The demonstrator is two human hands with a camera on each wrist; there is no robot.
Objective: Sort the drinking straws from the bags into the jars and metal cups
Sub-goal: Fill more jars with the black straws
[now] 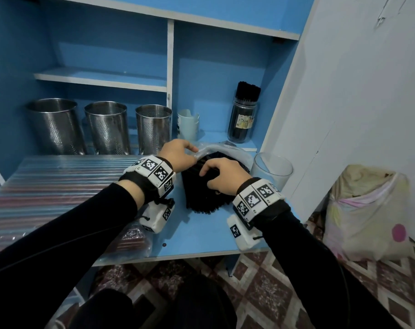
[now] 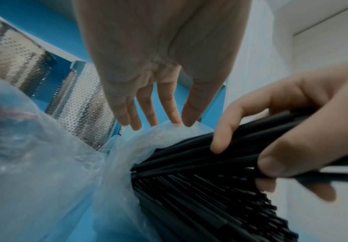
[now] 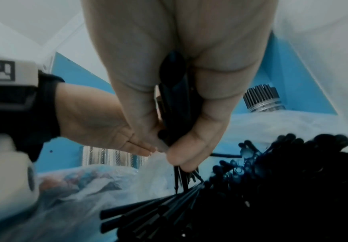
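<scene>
The black straws (image 1: pixel 202 193) lie in a fanned pile on the blue shelf (image 1: pixel 201 236), long axes running near to far, near ends spread toward the shelf's front edge and far ends inside the clear bag (image 1: pixel 221 148). The right hand (image 1: pixel 223 175) curls fingers and thumb around a small bunch of them. The left hand (image 1: pixel 178 154) has nearly straight fingers whose tips touch the bag's edge. On the far left stand 3 perforated metal cups (image 1: pixel 106 127). A jar (image 1: pixel 243 117) packed with upright black straws stands far right, an empty clear jar (image 1: pixel 271 168) just right of the pile. A bag of coloured straws (image 1: pixel 47 193) lies along the left. White cups (image 1: pixel 188 124) stand behind the hands. The floor below is patterned tile.
</scene>
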